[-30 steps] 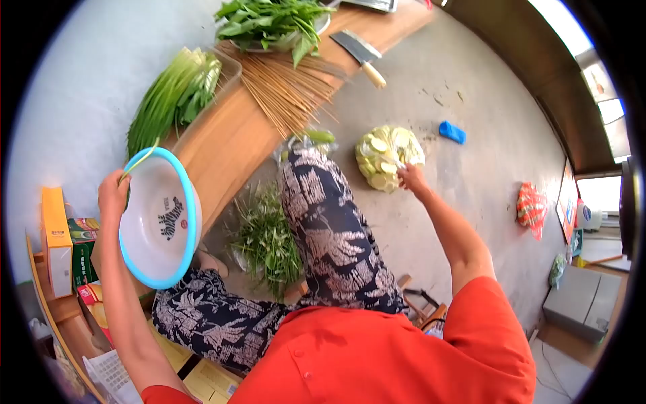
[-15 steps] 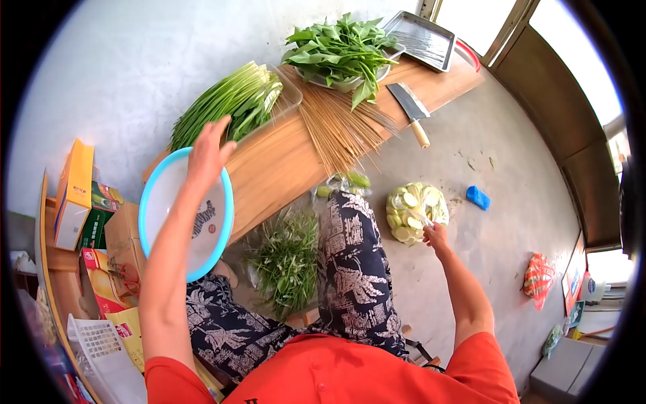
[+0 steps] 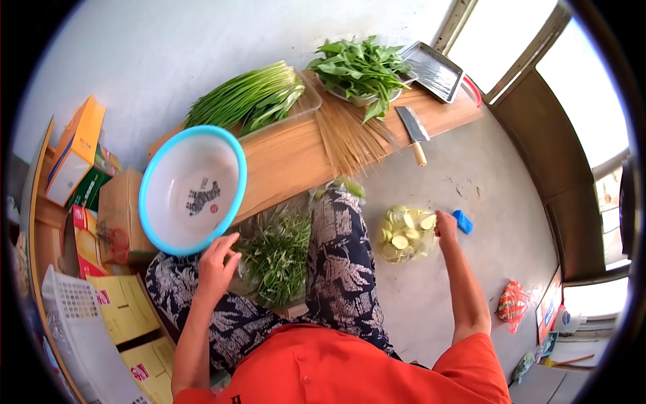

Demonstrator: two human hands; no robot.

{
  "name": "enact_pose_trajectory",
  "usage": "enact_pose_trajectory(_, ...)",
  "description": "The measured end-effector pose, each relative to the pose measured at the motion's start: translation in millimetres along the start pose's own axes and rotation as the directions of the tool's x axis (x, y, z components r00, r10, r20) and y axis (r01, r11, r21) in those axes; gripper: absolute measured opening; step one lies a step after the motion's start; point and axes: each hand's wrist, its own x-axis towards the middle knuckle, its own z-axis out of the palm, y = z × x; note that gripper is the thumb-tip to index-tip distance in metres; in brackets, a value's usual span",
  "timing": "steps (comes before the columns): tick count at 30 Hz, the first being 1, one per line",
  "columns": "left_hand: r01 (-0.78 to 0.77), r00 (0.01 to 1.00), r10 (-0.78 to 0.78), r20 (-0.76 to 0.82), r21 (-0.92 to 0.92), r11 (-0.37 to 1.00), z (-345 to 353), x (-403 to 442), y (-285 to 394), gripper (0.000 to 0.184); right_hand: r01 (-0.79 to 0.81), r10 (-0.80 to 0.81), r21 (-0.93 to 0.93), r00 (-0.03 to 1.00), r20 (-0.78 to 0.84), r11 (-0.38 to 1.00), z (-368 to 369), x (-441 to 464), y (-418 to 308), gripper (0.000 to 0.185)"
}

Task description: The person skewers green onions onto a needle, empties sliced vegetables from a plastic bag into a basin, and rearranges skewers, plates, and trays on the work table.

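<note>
Our right hand [image 3: 445,225] closes on the neck of a bag of slices [image 3: 404,237]; resting on the floor [image 3: 437,303] or above it, we cannot tell. Our left hand [image 3: 217,264], free, fingers loosely parted, sits just beside the basin [image 3: 176,176]. Greens [image 3: 277,264] lie between our legs [image 3: 344,252]. Farther out: bench [image 3: 279,165], sticks [image 3: 344,135], cleaver [image 3: 412,124].

No text is legible; lettering [image 3: 204,182] on the basin [image 3: 168,172] seems too small.

Room over floor [image 3: 414,303] between thigh [image 3: 342,246] and right forearm [image 3: 464,279]; basin [image 3: 171,192] between left hand [image 3: 217,266] and green stalks [image 3: 245,97], clearance unclear.
</note>
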Motion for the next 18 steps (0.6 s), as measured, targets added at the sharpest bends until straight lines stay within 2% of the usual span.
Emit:
enact_pose_trajectory(5,0.065,0.991,-0.079,-0.104,-0.128,0.990,-10,-7,-7,0.027,0.124,-0.136,0.103,0.984,0.117,0.987,-25,-66,-100,0.037)
enact_pose_trajectory(6,0.040,0.994,-0.055,-0.099,-0.144,0.989,-6,-4,-6,0.027,0.208,-0.220,0.091,0.965,0.143,0.974,-25,-88,-123,0.037)
enact_pose_trajectory(9,-0.013,0.997,0.000,-0.073,-0.186,0.983,6,3,1,0.024,0.280,-0.318,0.204,0.929,0.188,0.938,-17,-147,-185,0.034)
enact_pose_trajectory(13,-0.188,0.979,0.163,-0.121,-0.237,0.953,10,13,52,0.025,0.411,-0.469,0.259,0.854,0.227,0.874,-10,-212,-259,0.033)
enact_pose_trajectory(15,-0.373,0.924,0.349,-0.154,-0.172,0.912,13,16,87,0.026,0.486,-0.567,0.308,0.774,0.282,0.818,-5,-243,-291,0.034)
enact_pose_trajectory(16,-0.431,0.902,0.406,-0.149,-0.216,0.876,17,16,103,0.030,0.504,-0.597,0.337,0.749,0.288,0.795,0,-258,-305,0.033)
enact_pose_trajectory(18,-0.552,0.831,0.527,-0.175,-0.149,0.821,19,20,131,0.042,0.512,-0.649,0.418,0.692,0.316,0.750,13,-281,-329,0.031)
